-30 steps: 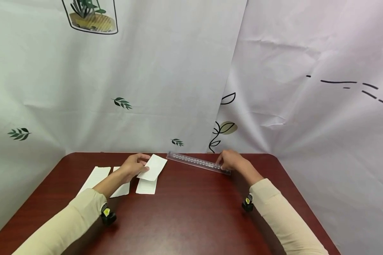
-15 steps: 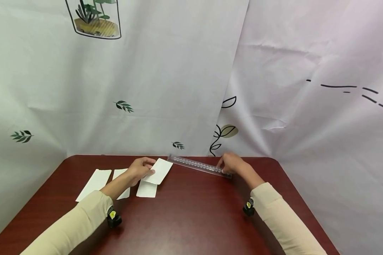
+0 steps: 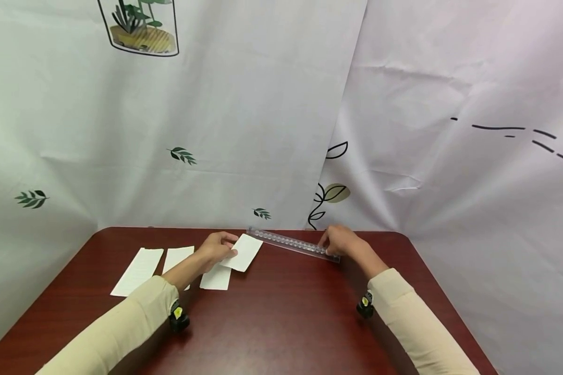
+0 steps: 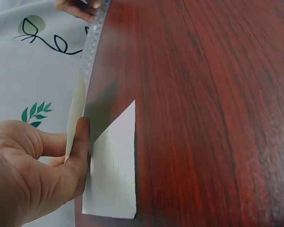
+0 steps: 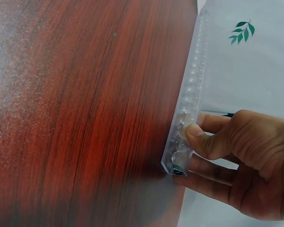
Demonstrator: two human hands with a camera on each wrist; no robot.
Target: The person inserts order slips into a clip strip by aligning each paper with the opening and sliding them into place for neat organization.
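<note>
In the head view my left hand [image 3: 217,249] pinches a white paper slip [image 3: 245,253] by its left side, between thumb and fingers. The left wrist view shows that held slip [image 4: 75,111] nearly edge-on, raised above the table. Below it lies another paper slip [image 4: 114,170], partly covered by the held one in the head view. My right hand [image 3: 340,242] holds the right end of a clear plastic strip [image 3: 286,241] with a row of round bumps. In the right wrist view, the thumb presses on top of the strip [image 5: 191,94] and fingers reach beneath its edge.
Two more white paper slips [image 3: 138,272] lie at the left of the dark red wooden table [image 3: 281,323]; the left forearm partly covers one. A white printed cloth [image 3: 262,130] hangs directly behind the table's back edge.
My left hand has moved to the right with the paper slip, bringing it to the left end of the plastic strip. My right hand keeps its hold at the same spot.
</note>
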